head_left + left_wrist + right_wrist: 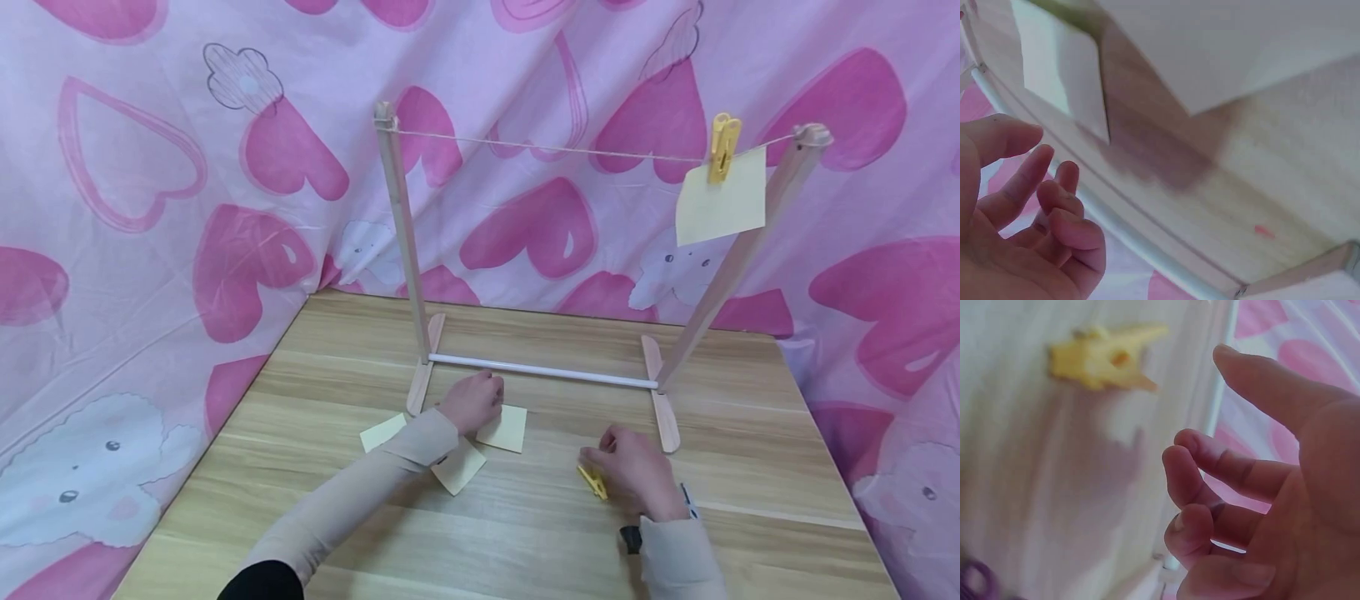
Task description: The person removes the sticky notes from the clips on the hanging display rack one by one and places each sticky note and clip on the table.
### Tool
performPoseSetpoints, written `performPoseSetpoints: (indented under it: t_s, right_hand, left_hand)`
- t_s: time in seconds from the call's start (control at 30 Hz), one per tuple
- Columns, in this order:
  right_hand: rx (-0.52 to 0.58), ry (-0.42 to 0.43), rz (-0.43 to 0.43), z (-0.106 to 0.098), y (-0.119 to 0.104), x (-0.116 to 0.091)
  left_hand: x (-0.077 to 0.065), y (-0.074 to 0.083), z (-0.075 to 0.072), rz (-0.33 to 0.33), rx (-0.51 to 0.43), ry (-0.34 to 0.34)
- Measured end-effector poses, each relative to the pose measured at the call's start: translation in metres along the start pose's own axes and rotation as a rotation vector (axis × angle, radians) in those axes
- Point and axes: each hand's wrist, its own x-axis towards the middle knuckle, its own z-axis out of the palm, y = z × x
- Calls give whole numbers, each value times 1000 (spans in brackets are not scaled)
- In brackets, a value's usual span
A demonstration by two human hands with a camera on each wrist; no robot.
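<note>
My left hand point(472, 403) hovers over several pale yellow paper squares, its fingers loosely bent and holding nothing. One paper square point(504, 430) lies just right of it, another point(459, 468) in front, and a third point(383, 432) partly behind the sleeve. In the left wrist view, two of these sheets show, one paper square point(1063, 72) beyond the fingertips. A yellow clothespin point(1100, 359) lies on the table beside my right hand point(633, 467). Thumb and fingers there are apart, with a gap between them and the clothespin in the right wrist view.
A wooden stand with a left post point(405, 233), a right post point(738, 267) and a white bottom bar point(540, 370) stands at the back. From its string point(555, 149) hangs a paper sheet point(723, 212) under a yellow clothespin point(723, 148). A small blue item point(688, 502) shows by the right wrist.
</note>
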Motion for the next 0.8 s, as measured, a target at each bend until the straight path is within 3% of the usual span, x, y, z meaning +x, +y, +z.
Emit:
performPoseSetpoints:
  t_s: [0.23, 0.47, 0.57, 0.8]
  right_hand:
    - [73, 105, -109, -46, -6, -7]
    - [72, 349, -278, -117, -28, -29]
    - [68, 462, -313, -146, -40, -41]
    - [158, 709, -329, -198, -69, -60]
  left_hand:
    - [10, 6, -31, -35, -124, 74]
    - [26, 17, -73, -28, -274, 159]
    - [33, 24, -92, -23, -418, 178]
    - [46, 52, -126, -84, -932, 120]
